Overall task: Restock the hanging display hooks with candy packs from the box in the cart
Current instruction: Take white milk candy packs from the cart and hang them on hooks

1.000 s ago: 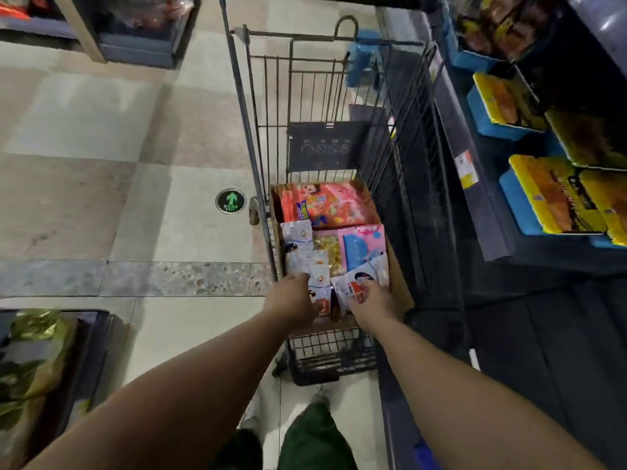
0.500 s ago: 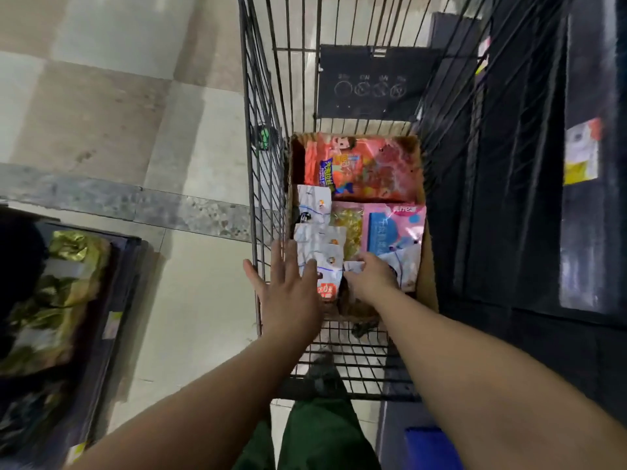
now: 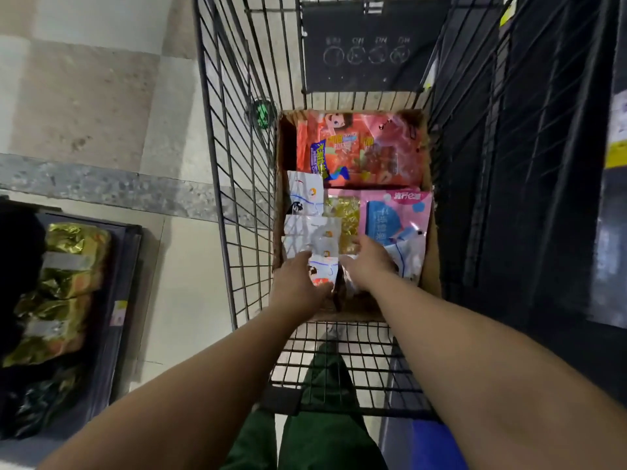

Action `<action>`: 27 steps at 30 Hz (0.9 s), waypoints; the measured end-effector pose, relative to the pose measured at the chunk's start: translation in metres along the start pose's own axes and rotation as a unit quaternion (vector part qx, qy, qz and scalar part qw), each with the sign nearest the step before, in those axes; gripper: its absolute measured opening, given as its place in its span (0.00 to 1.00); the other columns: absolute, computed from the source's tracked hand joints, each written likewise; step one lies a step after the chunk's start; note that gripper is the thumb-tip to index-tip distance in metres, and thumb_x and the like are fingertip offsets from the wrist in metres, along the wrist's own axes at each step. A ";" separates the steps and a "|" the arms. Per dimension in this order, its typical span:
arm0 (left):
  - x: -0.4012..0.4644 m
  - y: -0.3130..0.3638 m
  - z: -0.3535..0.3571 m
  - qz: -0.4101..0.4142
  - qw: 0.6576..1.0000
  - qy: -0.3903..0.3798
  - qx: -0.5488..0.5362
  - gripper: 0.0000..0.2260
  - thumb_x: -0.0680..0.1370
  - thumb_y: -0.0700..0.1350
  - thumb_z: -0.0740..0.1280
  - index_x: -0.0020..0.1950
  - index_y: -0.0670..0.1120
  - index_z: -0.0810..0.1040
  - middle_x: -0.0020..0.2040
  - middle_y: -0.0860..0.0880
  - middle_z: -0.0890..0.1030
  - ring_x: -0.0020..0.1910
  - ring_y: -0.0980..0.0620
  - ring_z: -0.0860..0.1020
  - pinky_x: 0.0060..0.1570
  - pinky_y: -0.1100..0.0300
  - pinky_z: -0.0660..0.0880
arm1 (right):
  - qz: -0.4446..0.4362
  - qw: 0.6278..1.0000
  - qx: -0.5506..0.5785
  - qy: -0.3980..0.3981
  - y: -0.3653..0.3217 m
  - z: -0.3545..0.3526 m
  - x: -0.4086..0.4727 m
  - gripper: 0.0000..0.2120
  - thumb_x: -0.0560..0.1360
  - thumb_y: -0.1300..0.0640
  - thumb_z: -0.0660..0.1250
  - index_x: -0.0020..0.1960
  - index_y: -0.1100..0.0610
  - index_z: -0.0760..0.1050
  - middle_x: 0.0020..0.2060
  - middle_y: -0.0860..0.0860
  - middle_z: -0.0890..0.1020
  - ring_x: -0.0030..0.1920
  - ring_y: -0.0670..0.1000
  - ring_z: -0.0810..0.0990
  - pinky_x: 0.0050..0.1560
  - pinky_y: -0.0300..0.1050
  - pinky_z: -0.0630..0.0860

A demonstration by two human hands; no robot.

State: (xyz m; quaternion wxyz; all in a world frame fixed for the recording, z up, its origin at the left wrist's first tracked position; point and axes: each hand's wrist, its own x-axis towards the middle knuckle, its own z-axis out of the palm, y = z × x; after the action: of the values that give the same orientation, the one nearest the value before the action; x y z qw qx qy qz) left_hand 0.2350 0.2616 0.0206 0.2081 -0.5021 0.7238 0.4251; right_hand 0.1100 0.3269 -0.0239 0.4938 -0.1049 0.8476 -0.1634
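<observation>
Both hands reach into the box [image 3: 430, 283] in the cart [image 3: 237, 198]. Left hand [image 3: 298, 286] pinches a white candy pack [image 3: 324, 269]; right hand [image 3: 368, 266] rests on packs beside it, grip unclear. Packs look light, floppy, slick (grasp the top edge).

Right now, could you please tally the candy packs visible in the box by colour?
White packs: 5, overlapping
Orange-red pack: 1
Pink-and-blue pack: 1
Gold pack: 1
Total: about 8 visible
</observation>
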 end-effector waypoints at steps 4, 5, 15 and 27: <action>0.019 -0.020 0.021 -0.062 0.993 0.008 -0.101 0.30 0.75 0.45 0.76 0.74 0.43 0.71 0.67 0.46 0.78 0.64 0.46 0.77 0.61 0.56 0.74 | 0.006 0.998 0.063 -0.020 0.001 0.028 0.027 0.23 0.77 0.55 0.70 0.70 0.53 0.68 0.64 0.53 0.76 0.61 0.56 0.77 0.55 0.46 0.73; 0.022 -0.024 0.026 -0.072 0.990 0.010 -0.125 0.29 0.75 0.44 0.76 0.74 0.43 0.71 0.64 0.49 0.78 0.62 0.49 0.77 0.57 0.60 0.72 | 0.016 0.997 0.075 -0.019 0.000 0.035 0.032 0.23 0.76 0.55 0.71 0.68 0.53 0.69 0.64 0.53 0.76 0.60 0.56 0.77 0.54 0.45 0.73; 0.033 -0.036 0.030 -0.100 0.970 0.055 -0.213 0.33 0.72 0.46 0.77 0.74 0.49 0.67 0.66 0.50 0.76 0.65 0.49 0.75 0.66 0.52 0.73 | 0.042 0.976 0.207 -0.046 0.014 0.045 0.019 0.18 0.77 0.51 0.69 0.66 0.53 0.76 0.58 0.53 0.82 0.57 0.56 0.80 0.58 0.49 0.77; 0.034 -0.036 0.021 -0.123 0.942 -0.057 -0.308 0.13 0.76 0.46 0.76 0.59 0.43 0.82 0.48 0.48 0.85 0.49 0.47 0.83 0.42 0.62 0.77 | 0.048 0.959 0.277 -0.026 0.009 0.018 0.027 0.19 0.76 0.40 0.64 0.61 0.48 0.77 0.56 0.48 0.80 0.54 0.52 0.78 0.51 0.47 0.77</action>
State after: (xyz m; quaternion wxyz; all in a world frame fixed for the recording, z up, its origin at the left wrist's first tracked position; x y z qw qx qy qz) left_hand 0.2511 0.2558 -0.0304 0.1348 -0.6017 0.4772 0.6262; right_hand 0.1121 0.3228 -0.0569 0.5328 0.0724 0.7597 -0.3656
